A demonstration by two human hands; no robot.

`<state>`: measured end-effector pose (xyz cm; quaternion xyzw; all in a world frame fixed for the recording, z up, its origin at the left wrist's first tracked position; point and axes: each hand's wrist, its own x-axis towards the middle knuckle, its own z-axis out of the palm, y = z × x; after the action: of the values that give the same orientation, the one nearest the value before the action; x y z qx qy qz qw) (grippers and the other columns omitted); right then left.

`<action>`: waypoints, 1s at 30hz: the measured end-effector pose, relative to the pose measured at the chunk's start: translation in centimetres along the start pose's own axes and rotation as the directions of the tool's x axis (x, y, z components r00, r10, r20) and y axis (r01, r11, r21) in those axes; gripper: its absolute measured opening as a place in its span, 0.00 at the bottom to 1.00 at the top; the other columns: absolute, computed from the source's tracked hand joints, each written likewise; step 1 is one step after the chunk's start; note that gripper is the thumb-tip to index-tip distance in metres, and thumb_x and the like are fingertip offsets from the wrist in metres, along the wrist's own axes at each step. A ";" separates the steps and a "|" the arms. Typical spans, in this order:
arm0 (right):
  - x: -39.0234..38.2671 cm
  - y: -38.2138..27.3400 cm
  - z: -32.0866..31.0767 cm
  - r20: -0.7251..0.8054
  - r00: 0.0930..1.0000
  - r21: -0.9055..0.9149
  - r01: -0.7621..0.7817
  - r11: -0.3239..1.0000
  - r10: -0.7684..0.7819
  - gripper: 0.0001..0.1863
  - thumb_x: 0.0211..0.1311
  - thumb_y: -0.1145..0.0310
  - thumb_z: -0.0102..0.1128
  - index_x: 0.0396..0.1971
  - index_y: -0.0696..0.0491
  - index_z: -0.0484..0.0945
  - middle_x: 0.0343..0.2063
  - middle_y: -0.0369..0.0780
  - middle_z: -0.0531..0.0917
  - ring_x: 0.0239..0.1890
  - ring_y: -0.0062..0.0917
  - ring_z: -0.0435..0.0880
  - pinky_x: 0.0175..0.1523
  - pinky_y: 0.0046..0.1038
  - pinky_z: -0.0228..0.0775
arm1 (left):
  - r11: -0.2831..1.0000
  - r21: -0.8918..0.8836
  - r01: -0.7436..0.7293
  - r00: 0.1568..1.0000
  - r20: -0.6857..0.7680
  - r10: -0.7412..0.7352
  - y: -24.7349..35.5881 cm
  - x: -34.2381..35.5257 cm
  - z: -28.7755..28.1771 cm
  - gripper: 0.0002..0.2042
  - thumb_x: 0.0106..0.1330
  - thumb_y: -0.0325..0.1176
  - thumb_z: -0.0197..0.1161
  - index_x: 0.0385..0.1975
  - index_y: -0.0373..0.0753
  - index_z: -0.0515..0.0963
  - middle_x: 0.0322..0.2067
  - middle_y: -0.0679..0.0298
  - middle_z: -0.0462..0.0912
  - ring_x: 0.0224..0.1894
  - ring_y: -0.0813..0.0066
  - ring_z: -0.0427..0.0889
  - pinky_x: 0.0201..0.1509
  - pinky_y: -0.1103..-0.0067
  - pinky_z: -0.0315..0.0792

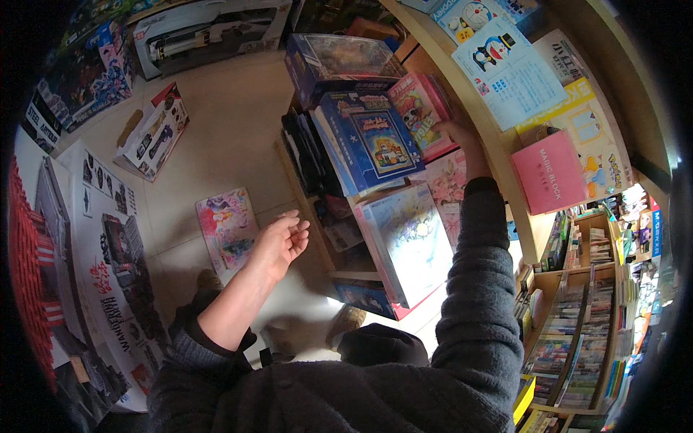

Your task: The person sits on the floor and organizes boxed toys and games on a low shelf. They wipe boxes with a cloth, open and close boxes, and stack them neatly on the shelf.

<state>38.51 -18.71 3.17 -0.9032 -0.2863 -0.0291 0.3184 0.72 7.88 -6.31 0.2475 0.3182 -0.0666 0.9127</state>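
Note:
My right hand (456, 133) reaches in under the shelf edge and holds the right side of a pink box with a colourful cartoon picture (421, 115). Its thumb lies over the front, while the other fingers are mostly hidden. My left hand (280, 244) hovers above the floor, fingers loosely bent and nothing in them. Beside the pink box leans a blue boxed set (375, 141) with a framed cartoon on its cover. A pale pink flowered box (446, 179) lies below the pink one. Nearer to me is a white-and-blue box (410, 234), brightly lit.
A flat, colourful picture package (227, 227) lies on the tiled floor. Large toy boxes (108, 267) line the left side, and a smaller white box (155, 133) stands near them. At right, a wooden shelf (462, 68) carries a pink box (548, 172) and card packs.

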 end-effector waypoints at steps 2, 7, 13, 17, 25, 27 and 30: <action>-0.4 -0.6 0.3 -0.012 1.000 -0.340 0.021 0.940 -0.027 0.46 0.30 0.62 0.68 0.57 0.52 0.59 0.52 0.46 0.69 0.53 0.38 0.67 0.56 0.30 0.59 | 1.000 -0.005 -0.001 1.000 0.010 0.001 0.1 0.0 -0.2 0.13 0.59 0.32 0.54 0.44 0.41 0.67 0.34 0.62 0.75 0.34 0.76 0.73 0.40 0.80 0.69; -0.1 -3.3 0.5 0.027 0.996 -0.612 -0.051 0.789 0.086 0.41 0.36 0.55 0.67 0.54 0.52 0.63 0.52 0.47 0.69 0.51 0.40 0.70 0.53 0.33 0.63 | 1.000 -0.020 0.012 1.000 0.018 -0.012 0.3 -0.2 -0.5 0.13 0.58 0.31 0.54 0.43 0.41 0.68 0.33 0.62 0.75 0.33 0.76 0.73 0.40 0.80 0.70; -1.8 -5.6 3.2 -0.183 0.956 -0.806 -0.014 0.591 -0.227 0.27 0.49 0.51 0.57 0.42 0.58 0.73 0.40 0.49 0.77 0.45 0.42 0.74 0.50 0.36 0.65 | 1.000 -0.013 0.015 0.999 0.037 -0.014 -0.2 0.3 -0.9 0.13 0.58 0.32 0.55 0.44 0.40 0.68 0.34 0.62 0.75 0.33 0.77 0.73 0.40 0.80 0.70; -3.9 -5.6 6.1 0.091 0.962 -0.444 -0.192 0.875 0.257 0.33 0.53 0.44 0.50 0.44 0.62 0.71 0.42 0.54 0.74 0.47 0.44 0.72 0.53 0.36 0.62 | 0.989 0.126 -0.072 0.993 0.104 0.059 -0.5 0.8 0.0 0.20 0.59 0.34 0.55 0.52 0.39 0.65 0.39 0.61 0.75 0.39 0.74 0.74 0.45 0.78 0.69; -9.5 -8.5 6.9 0.074 0.936 -0.154 -0.329 0.932 0.343 0.38 0.51 0.41 0.51 0.46 0.65 0.69 0.41 0.53 0.75 0.43 0.40 0.75 0.48 0.34 0.65 | 0.771 0.510 -0.382 0.924 0.222 0.311 -0.8 5.4 11.5 0.34 0.64 0.43 0.49 0.62 0.33 0.42 0.59 0.51 0.56 0.60 0.65 0.58 0.61 0.75 0.51; -10.8 -10.0 6.9 -0.109 0.921 -0.297 -0.390 0.871 0.375 0.34 0.50 0.46 0.57 0.44 0.62 0.71 0.37 0.46 0.78 0.39 0.31 0.77 0.43 0.29 0.67 | 0.485 0.725 -0.489 0.832 0.220 0.509 -1.5 5.9 12.1 0.33 0.65 0.43 0.47 0.61 0.29 0.42 0.61 0.46 0.48 0.64 0.57 0.48 0.64 0.70 0.46; -11.6 -11.4 5.1 -0.070 0.930 0.345 -0.317 0.883 0.361 0.29 0.49 0.58 0.62 0.48 0.60 0.70 0.40 0.44 0.78 0.41 0.29 0.77 0.45 0.27 0.67 | 0.221 0.815 -0.535 0.758 0.348 0.552 -2.1 6.0 11.3 0.33 0.65 0.45 0.46 0.61 0.32 0.42 0.63 0.47 0.41 0.66 0.53 0.38 0.66 0.67 0.41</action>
<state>22.08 -14.24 2.75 -0.8697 -0.1029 0.0155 0.4825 11.02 0.66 -3.25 0.7776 0.1353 0.1028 0.6054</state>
